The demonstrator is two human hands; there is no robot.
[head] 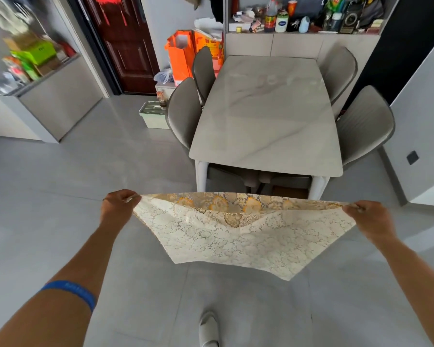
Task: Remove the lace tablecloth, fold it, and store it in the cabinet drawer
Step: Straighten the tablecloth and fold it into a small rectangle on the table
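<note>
Tablecloth pinched between both hands

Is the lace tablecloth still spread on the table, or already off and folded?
Off and partly folded: lace tablecloth hangs doubled between left hand and right hand; table bare.

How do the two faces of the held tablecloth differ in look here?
The tablecloth is doubled over between the left hand and right hand. The face toward the camera is pale cream; the far face along the top edge shows gold and orange flowers. The cream face fills most of the view, the coloured one only a strip. Both are lace.
</note>
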